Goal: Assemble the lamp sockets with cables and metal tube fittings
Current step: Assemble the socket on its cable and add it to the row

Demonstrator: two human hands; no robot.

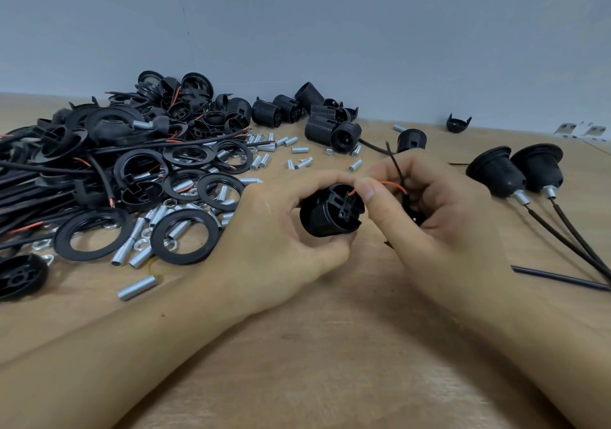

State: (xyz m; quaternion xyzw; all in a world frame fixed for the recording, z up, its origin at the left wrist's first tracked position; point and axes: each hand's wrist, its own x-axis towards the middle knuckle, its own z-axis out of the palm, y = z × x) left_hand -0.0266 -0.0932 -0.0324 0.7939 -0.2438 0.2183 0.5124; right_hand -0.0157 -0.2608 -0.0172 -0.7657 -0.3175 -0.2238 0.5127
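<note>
Socket [330, 212] held just above the table [330, 362], near the middle, terminal end turned up toward the camera. Left hand [281, 240] wraps it from the left, fingers and thumb curled round the ribbed body. Right hand [426, 210] closes in from the right; thumb and forefinger pinch a thin red wire [391, 184] whose tip sits at the terminal block on the socket's end. A black cable [395, 164] rises between the right fingers; something black lies in that palm, too hidden to name.

Step in hand, by my reading: wiring. The red lead is going into its terminal slot. Whether it is seated I cannot tell.

Next move likely calls for a steady push of the wire tip straight into the slot while the left hand keeps the socket from turning, then the second lead, not seen here.

Two finished sockets [515, 170] with cables lie toward the right edge. A heap of black rings, caps and cables [125, 164] fills the left side, with threaded metal tubes [137, 288] and nuts scattered at its near edge. Loose socket bodies [317, 121] sit at the far edge by the wall [330, 25].
</note>
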